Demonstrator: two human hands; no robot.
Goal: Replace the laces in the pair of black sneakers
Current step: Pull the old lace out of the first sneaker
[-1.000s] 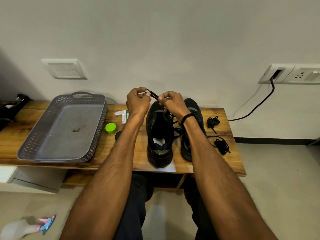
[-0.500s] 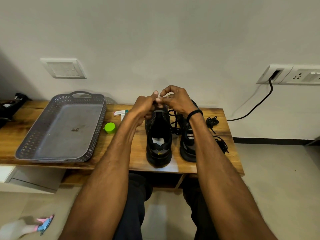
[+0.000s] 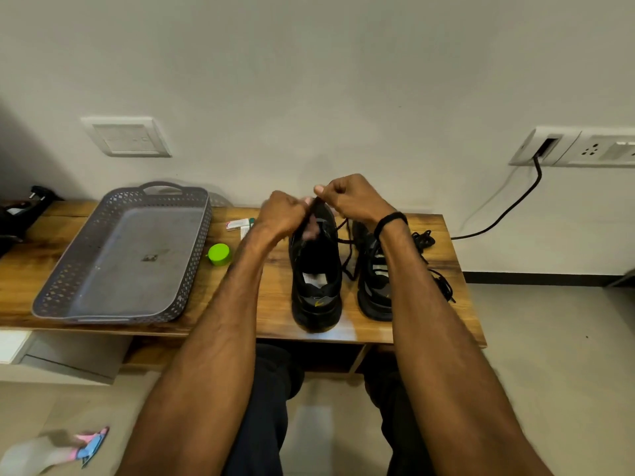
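Note:
Two black sneakers stand side by side on the wooden bench, heels toward me: the left sneaker (image 3: 315, 280) and the right sneaker (image 3: 372, 280), partly behind my right forearm. My left hand (image 3: 283, 214) and my right hand (image 3: 350, 197) are curled over the left sneaker's toe end and pinch a black lace (image 3: 347, 249), which hangs down between the two shoes. The exact pinch point is hidden by my fingers. A loose bundle of black laces (image 3: 424, 239) lies right of the sneakers.
A grey perforated tray (image 3: 123, 255) sits on the wooden bench (image 3: 20, 280) at the left. A green cap (image 3: 219, 254) and small white packets (image 3: 239, 224) lie between tray and shoes. A black cable (image 3: 505, 211) runs from the wall socket.
Both hands came down from holding the lace tip up in the air to the front of the left sneaker and closed into fists around the lace.

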